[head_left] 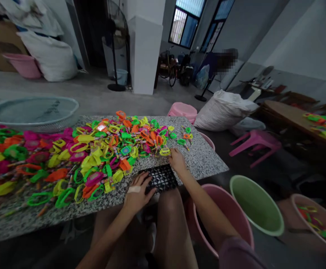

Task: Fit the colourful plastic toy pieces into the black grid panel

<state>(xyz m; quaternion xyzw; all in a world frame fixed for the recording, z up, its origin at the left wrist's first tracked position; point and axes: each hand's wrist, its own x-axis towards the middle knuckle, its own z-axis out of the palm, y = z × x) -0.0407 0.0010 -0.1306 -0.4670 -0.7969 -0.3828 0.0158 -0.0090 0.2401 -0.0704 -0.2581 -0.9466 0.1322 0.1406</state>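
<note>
A black tray with a grid of openings (pixel 163 178) lies at the table's front edge, above my knee. My left hand (pixel 137 192), with a pale patch on its back, rests on the tray's left side with fingers spread. Beyond the tray's far right corner, my right hand (pixel 177 160) has its fingers curled together. Its fingertips are right beside a yellow toy watch (pixel 165 151); whatever they pinch is hidden. A big heap of toy watches (pixel 95 157) in green, yellow, orange and pink covers the table to the left. Several more, including a green one (pixel 181 142), lie to the right.
The speckled stone table (pixel 208 160) ends at my right. A pink bucket (pixel 248 231), a green tub (pixel 277 224) and a bin of coloured pieces (pixel 294 203) stand below. A mesh basket (pixel 34 125) sits at the far left. White sacks (pixel 221 112) and a pink stool (pixel 260 144) are beyond.
</note>
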